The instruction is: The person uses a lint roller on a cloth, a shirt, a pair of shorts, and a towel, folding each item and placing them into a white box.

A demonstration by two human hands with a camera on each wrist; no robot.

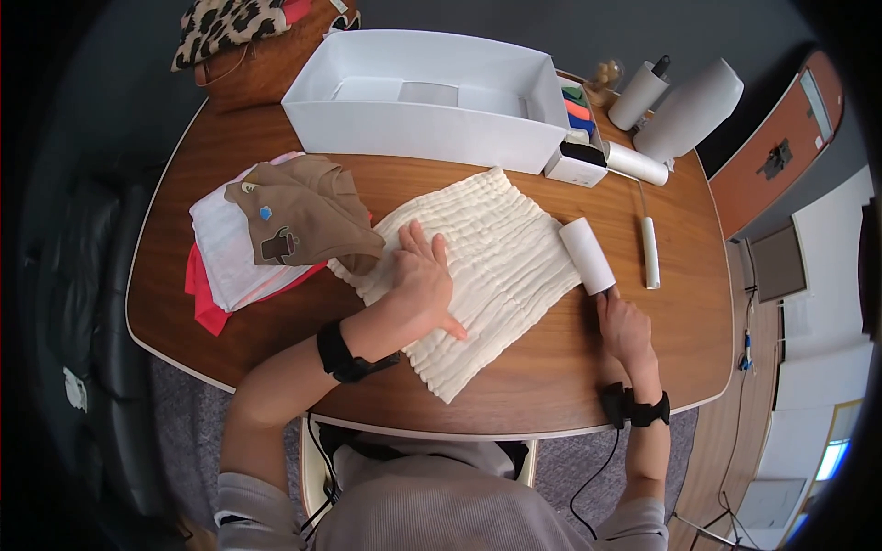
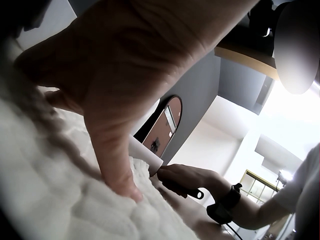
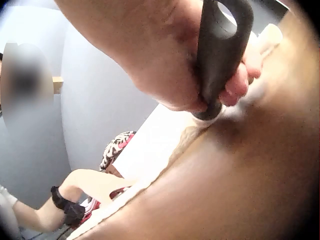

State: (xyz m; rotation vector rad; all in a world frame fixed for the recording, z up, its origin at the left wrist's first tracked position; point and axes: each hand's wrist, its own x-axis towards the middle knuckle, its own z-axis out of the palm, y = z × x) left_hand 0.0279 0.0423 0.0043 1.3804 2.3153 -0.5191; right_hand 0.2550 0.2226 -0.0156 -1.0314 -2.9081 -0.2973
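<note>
Across the middle of the smooth wood-grain table (image 1: 551,367) lies the crinkled cream cloth (image 1: 505,257), its soft, puffy ridges running in wavy rows and its edges gently scalloped. Your left hand (image 1: 424,283) is spread on it near its left side, thumb held away from the fingers, pressing on the fabric without gripping. Your right hand, well apart from the left, is wrapped round the lint roller (image 1: 586,255). Its plain white cylinder sits at the cloth's right edge; you can't tell whether it presses down. The dark, smooth handle (image 3: 217,60) ends in a rounded loop.

To your left, touching the cream cloth, a loose pile holds a matte brown garment (image 1: 312,207) with a blue patch and a dark cup motif, over a white cloth (image 1: 216,234) and a red cloth (image 1: 209,317). Beyond stands a long, straight-walled white bin (image 1: 423,129), with a small white box (image 1: 577,168) of coloured fabrics just beside it. A leopard-print cloth (image 1: 225,29) rests on a brown bag (image 1: 266,75) at the far left. At the far right, a white roll (image 1: 637,165) lies on its side near a fat upright roll (image 1: 689,115).
</note>
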